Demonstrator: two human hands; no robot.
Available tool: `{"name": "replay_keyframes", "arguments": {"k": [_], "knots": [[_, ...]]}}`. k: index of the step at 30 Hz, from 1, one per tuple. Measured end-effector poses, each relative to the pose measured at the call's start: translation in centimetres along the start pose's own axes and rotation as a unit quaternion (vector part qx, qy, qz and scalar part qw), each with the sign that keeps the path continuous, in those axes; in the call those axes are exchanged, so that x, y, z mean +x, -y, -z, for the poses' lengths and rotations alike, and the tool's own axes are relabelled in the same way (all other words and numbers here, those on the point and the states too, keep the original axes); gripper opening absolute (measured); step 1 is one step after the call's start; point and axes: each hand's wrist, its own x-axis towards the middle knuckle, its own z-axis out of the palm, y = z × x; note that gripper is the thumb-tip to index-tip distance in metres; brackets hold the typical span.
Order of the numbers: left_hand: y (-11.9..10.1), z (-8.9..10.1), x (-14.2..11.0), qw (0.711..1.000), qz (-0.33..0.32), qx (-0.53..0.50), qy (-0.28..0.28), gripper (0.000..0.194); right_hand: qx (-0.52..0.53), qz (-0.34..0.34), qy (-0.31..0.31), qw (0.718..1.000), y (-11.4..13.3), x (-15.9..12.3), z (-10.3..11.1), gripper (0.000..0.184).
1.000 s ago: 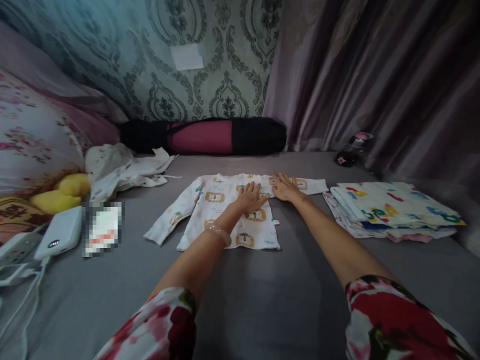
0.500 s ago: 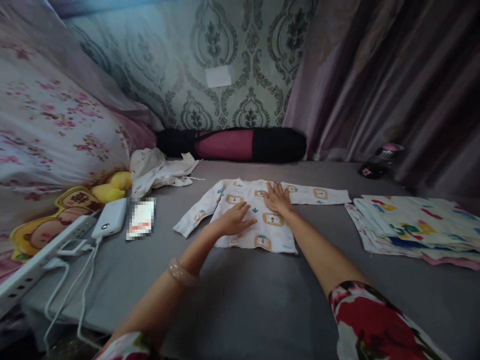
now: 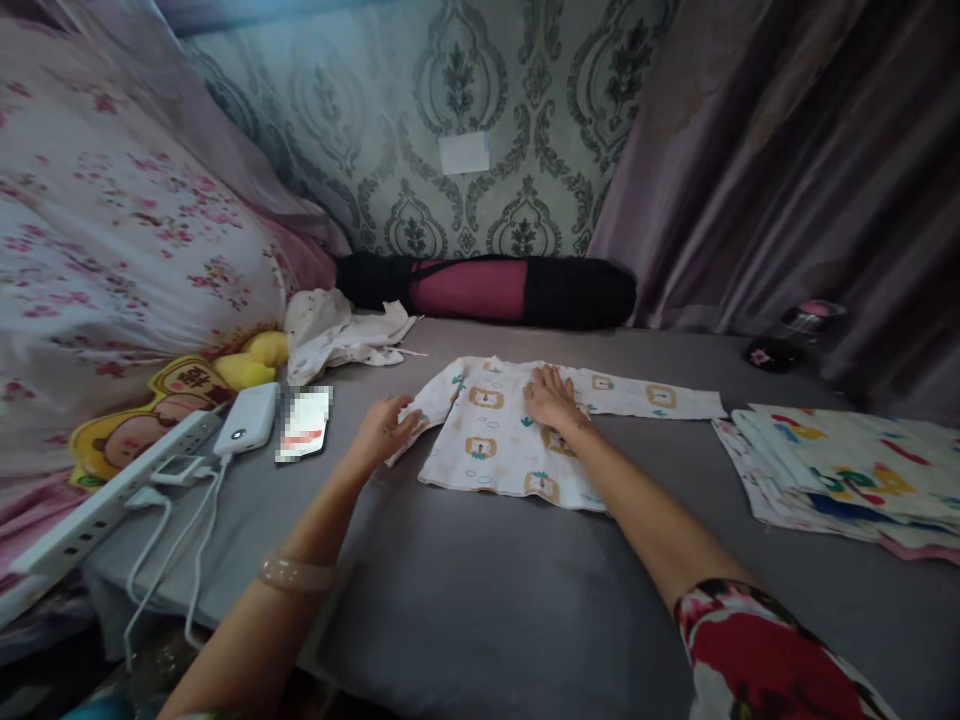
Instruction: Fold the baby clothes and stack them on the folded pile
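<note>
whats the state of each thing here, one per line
baby shirt: spread flat, left sleeve being lifted
left hand: gripping the sleeve end
right hand: flat on the shirt
cloth stack: folded
crumpled garment: unfolded
power bank: lit, cable attached

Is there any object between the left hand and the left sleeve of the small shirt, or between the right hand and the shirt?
Nothing visible is in the way. The left hand is already at the folded sleeve, and the right hand lies flat on the small shirt. The blurred packet lies apart, to the left.
</note>
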Motion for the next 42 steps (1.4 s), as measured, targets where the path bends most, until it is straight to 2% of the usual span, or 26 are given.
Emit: {"name": "replay_keyframes", "arguments": {"k": [4,8,14,20,25,30,32,36,39,42], "knots": [[2.2,0.8,0.2,0.995,0.081,0.049,0.020,0.043,0.017,0.012,0.008,1.000,2.4,0.4,-0.4,0.065],[3.3,0.9,0.1,0.992,0.111,0.039,0.055,0.044,0.031,-0.018,0.006,0.999,3.1,1.4,-1.0,0.069],[3.6,1.1,0.1,0.988,0.115,0.016,0.101,0.040,0.014,-0.023,-0.020,0.999,3.0,1.9,-2.0,0.070],[3.9,0.7,1.2,0.971,0.191,-0.065,0.126,0.038,0.017,-0.032,-0.001,0.999,3.3,2.2,-1.6,0.069],[3.7,1.1,2.2,0.958,0.217,-0.082,0.170,0.022,0.019,-0.033,0.012,0.999,3.4,2.5,-1.2,0.068],[4.0,3.0,3.6,0.951,0.218,-0.193,0.103,0.021,0.020,-0.033,0.008,0.999,3.5,2.3,-0.9,0.066],[4.5,3.6,4.6,0.944,0.218,-0.238,0.062,0.021,0.012,-0.025,-0.015,1.000,3.8,2.2,-0.8,0.062],[5.4,4.6,6.7,0.930,0.178,-0.321,0.006,0.026,0.006,0.055,-0.073,0.996,5.5,2.0,-0.7,0.054],[5.4,5.3,8.0,0.931,0.142,-0.336,-0.014,0.032,0.026,0.113,-0.060,0.991,7.3,2.4,-0.8,0.053],[5.3,5.9,9.3,0.938,0.141,-0.315,-0.038,0.038,0.037,0.129,-0.022,0.991,9.0,3.1,-1.1,0.054]]}}
